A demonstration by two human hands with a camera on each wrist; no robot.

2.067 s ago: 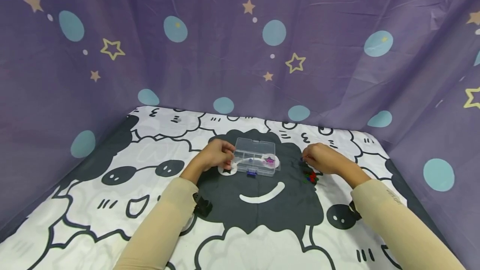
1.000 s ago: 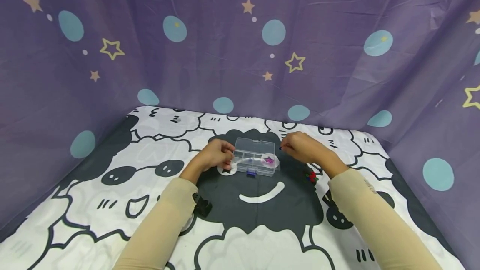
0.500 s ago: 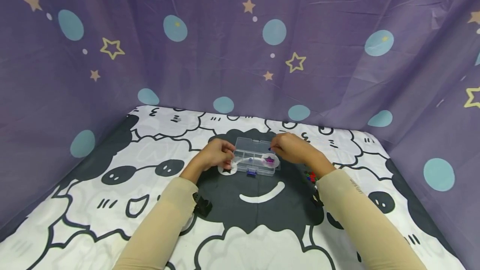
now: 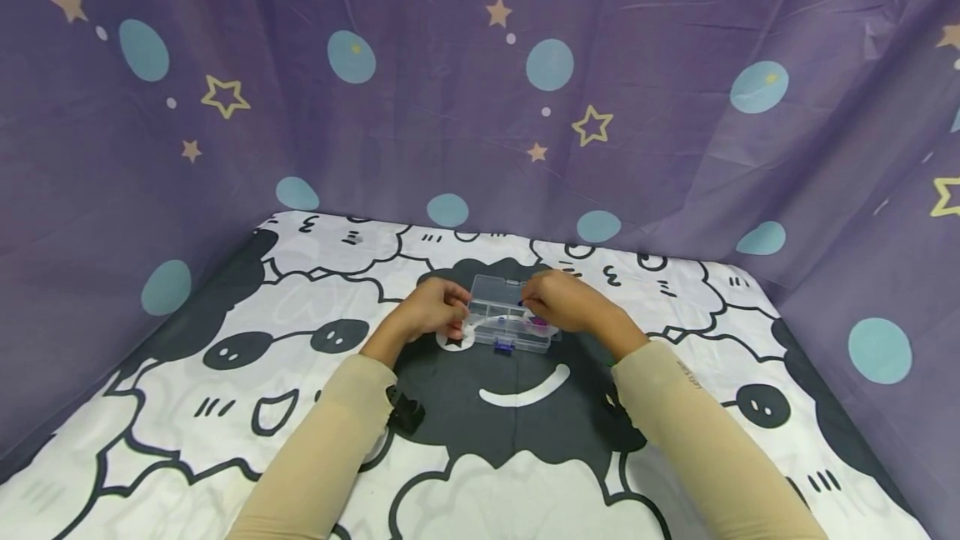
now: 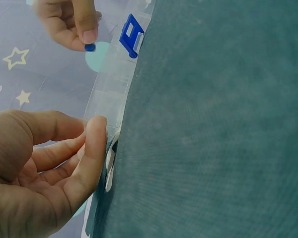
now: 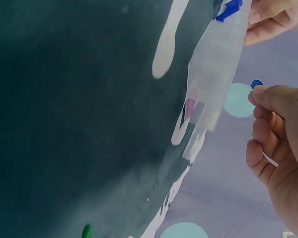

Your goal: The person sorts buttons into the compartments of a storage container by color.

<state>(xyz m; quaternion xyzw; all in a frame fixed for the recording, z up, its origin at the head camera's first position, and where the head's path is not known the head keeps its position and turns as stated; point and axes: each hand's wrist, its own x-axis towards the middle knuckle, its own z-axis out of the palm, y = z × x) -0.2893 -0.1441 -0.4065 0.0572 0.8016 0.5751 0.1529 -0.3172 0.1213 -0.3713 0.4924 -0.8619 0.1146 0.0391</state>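
Observation:
A clear plastic compartment box (image 4: pixel 495 290) lies with its lid raised on the dark part of the cloth. A blue latch (image 4: pixel 503 347) is at its near side. My left hand (image 4: pixel 431 309) grips the box's left end between thumb and fingers. Over the compartments, my right hand (image 4: pixel 562 300) pinches a small round blue button (image 6: pixel 257 84) between thumb and forefinger. The button (image 5: pixel 90 47) hangs above the box in the left wrist view. Something pink (image 6: pixel 190 107) sits inside the box's right end.
A green piece (image 6: pixel 87 231) lies on the cloth to the right of the box. A black wrist camera (image 4: pixel 406 412) sits at the left sleeve. The cloth (image 4: pixel 555 473) has a printed sheep pattern, and a purple curtain (image 4: pixel 450 165) hangs behind it.
My right hand has moved left from beside the small coloured pile to above the box, carrying the blue button. The right sleeve now hides the pile. My left hand stays at the box.

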